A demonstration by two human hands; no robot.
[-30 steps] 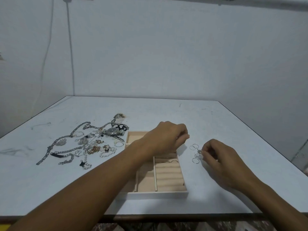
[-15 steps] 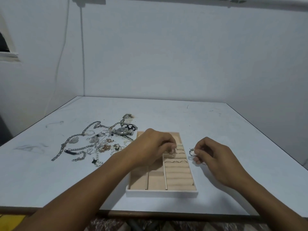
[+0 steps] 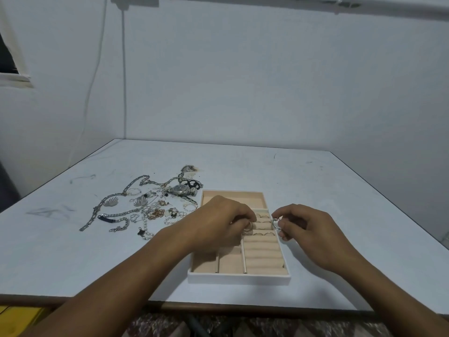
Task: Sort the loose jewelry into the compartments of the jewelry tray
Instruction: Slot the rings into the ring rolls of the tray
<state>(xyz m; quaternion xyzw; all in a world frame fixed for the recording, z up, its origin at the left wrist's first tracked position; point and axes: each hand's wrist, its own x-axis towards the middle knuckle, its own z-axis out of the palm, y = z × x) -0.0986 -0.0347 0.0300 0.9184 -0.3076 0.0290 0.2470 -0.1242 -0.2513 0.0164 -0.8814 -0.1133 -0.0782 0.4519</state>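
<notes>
A beige jewelry tray (image 3: 239, 278) with a white rim lies on the table in front of me. Its right column is a stack of ring rolls (image 3: 263, 256), with a few rings (image 3: 263, 234) set in the upper slots. My left hand (image 3: 218, 224) hovers over the tray's middle and pinches a silver ring (image 3: 248, 228) at the ring rolls. My right hand (image 3: 303, 229) is just right of the tray and pinches another silver ring (image 3: 275, 223) beside the tray's right rim. A pile of loose jewelry (image 3: 150, 207) lies left of the tray.
The pile holds silver chains (image 3: 116, 215), a wristwatch (image 3: 181, 189), shell-shaped pieces (image 3: 110, 202) and pearl strands. The white table (image 3: 340, 190) ends at its front edge (image 3: 218, 308) near my body and stands against walls on the left and back.
My left hand came back from the tray's far right corner to the ring rolls, now holding a ring. My right hand lifted a ring off the table and brought it to the tray's rim.
</notes>
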